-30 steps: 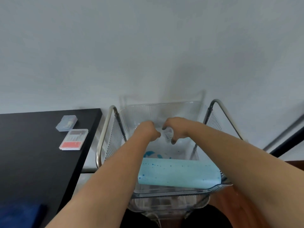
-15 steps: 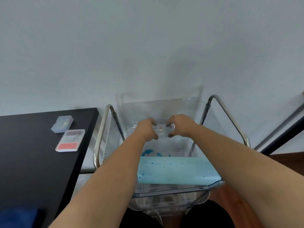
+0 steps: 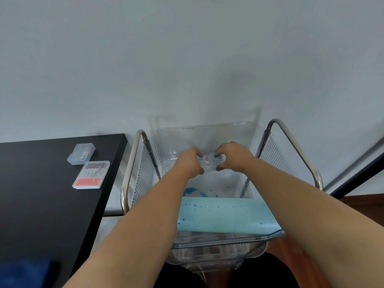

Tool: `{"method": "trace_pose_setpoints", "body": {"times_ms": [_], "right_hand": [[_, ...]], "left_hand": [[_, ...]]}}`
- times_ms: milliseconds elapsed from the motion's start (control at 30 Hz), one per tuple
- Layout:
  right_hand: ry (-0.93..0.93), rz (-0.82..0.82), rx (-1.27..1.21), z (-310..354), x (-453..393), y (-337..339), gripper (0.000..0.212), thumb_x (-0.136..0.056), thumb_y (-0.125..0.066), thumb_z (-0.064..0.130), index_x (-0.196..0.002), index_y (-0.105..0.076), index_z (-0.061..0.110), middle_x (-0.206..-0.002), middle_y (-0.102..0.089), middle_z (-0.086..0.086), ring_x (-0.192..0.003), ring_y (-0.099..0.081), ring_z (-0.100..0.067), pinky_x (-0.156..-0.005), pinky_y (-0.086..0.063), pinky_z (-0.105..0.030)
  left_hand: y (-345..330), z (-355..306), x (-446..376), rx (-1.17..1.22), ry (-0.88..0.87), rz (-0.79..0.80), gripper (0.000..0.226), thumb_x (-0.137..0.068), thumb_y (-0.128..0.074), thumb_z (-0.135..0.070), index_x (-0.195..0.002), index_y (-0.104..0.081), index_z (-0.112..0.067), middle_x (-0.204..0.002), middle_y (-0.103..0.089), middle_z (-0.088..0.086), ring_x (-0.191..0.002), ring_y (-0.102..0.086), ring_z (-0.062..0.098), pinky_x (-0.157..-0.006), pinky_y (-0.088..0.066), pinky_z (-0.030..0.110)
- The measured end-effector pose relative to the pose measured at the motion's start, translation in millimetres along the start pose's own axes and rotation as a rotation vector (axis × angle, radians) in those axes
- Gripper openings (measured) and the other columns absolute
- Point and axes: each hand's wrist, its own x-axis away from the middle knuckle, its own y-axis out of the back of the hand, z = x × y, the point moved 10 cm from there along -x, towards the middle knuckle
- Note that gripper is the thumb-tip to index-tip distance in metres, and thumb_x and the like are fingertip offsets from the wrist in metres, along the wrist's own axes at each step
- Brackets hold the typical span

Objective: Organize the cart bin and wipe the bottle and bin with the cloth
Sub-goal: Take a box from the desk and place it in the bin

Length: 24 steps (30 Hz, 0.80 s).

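Note:
A clear ribbed plastic bin sits in the top of a metal-framed cart. Both my hands reach into it near the far wall. My left hand and my right hand together grip a small clear plastic case with small items inside, held above the bin floor. A light blue sheet with dark blue spots lies across the bin's near side. Blue stains mark the bin floor. No bottle shows.
A black table stands left of the cart, carrying a small clear box and a flat clear case with a red insert. A dark blue cloth lies at the table's near corner. A grey wall is behind.
Both hands have risen slightly and the small clear case between them has become visible, gripped at its two ends. The view has shifted a little.

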Motion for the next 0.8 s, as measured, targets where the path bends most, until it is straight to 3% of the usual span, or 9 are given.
{"method": "trace_pose_setpoints", "body": {"times_ms": [100,267,467,567,667,800], "right_hand": [[-0.004,0.006,0.004,-0.8,0.4,-0.2,0.058,-0.069,-0.081,0.044,-0.121,-0.065,0.028,-0.124,-0.062,0.005,-0.111,-0.050,-0.018,-0.087,-0.046,-0.035],[-0.003,0.013,0.006,-0.4,2.0,0.0,0.057,-0.069,-0.081,0.042,-0.122,-0.065,0.027,-0.126,-0.061,0.006,-0.112,-0.049,-0.018,-0.088,-0.044,-0.034],[0.018,-0.006,-0.057,9.1,2.9,21.8,0.058,-0.070,-0.083,0.036,-0.123,-0.063,0.026,-0.131,-0.058,0.004,-0.119,-0.048,-0.019,-0.096,-0.042,-0.035],[0.061,-0.088,-0.166,26.0,3.0,52.5,0.051,-0.073,-0.082,0.032,-0.121,-0.065,0.027,-0.129,-0.059,0.004,-0.114,-0.053,-0.018,-0.094,-0.044,-0.031],[0.122,-0.205,-0.279,56.2,4.8,86.5,0.038,-0.079,-0.077,0.025,-0.116,-0.068,0.027,-0.119,-0.063,0.004,-0.092,-0.056,-0.013,-0.080,-0.042,-0.023],[0.276,-0.314,-0.374,123.1,9.4,123.6,0.028,-0.084,-0.071,0.021,-0.111,-0.070,0.027,-0.107,-0.065,0.007,-0.074,-0.052,-0.007,-0.068,-0.035,-0.008]], "left_hand": [[0.2,-1.2,-0.3,-0.018,-0.008,-0.015,0.061,-0.071,-0.085,-0.009,-0.124,-0.057,-0.019,-0.117,-0.061,0.011,-0.091,-0.058,0.024,-0.076,-0.056,0.030],[0.1,-2.9,1.0,-0.046,-0.005,-0.022,0.060,-0.071,-0.085,-0.010,-0.124,-0.057,-0.019,-0.119,-0.061,0.011,-0.088,-0.056,0.022,-0.077,-0.056,0.030],[23.2,-22.2,14.2,-0.154,-0.040,-0.055,0.067,-0.075,-0.082,-0.014,-0.134,-0.051,-0.018,-0.127,-0.055,0.012,-0.104,-0.061,0.027,-0.082,-0.053,0.033],[73.6,-42.5,31.5,-0.127,-0.089,-0.191,0.056,-0.083,-0.070,-0.004,-0.133,-0.053,-0.021,-0.131,-0.054,0.010,-0.102,-0.062,0.025,-0.081,-0.055,0.033],[140.3,-55.3,62.7,-0.055,-0.155,-0.357,0.044,-0.087,-0.063,-0.006,-0.125,-0.058,-0.027,-0.120,-0.060,0.003,-0.097,-0.062,0.019,-0.081,-0.053,0.031],[237.5,-34.6,113.8,0.045,-0.209,-0.549,0.031,-0.084,-0.067,-0.014,-0.113,-0.066,-0.027,-0.098,-0.067,-0.005,-0.076,-0.061,0.005,-0.058,-0.042,0.011]]}}
